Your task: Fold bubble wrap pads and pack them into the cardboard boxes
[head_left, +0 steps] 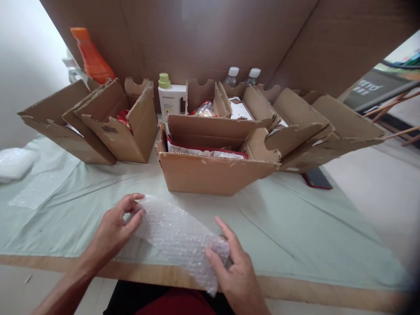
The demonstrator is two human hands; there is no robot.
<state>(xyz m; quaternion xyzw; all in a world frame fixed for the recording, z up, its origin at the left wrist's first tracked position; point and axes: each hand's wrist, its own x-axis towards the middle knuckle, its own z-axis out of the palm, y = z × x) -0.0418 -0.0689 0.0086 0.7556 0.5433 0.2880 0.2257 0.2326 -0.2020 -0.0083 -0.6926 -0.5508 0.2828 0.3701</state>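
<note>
A sheet of clear bubble wrap (pixel 179 232) stretches between my two hands, over the front edge of the table. My left hand (pixel 121 223) pinches its upper left corner between thumb and fingers. At the right end, my right hand (pixel 232 262) has its thumb on the near face of the wrap and other fingers behind it, the index finger pointing up and away. Beyond the wrap stands an open cardboard box (pixel 200 177) with a red-edged, pale patterned item (pixel 206 152) inside.
More open cardboard boxes (pixel 141 135) stand behind, left and right. Among them are a white bottle (pixel 172 103), an orange bottle (pixel 93 59) and two white-capped bottles. A dark phone-like object (pixel 317 178) lies at right. More bubble wrap (pixel 16 162) lies far left on the green cloth.
</note>
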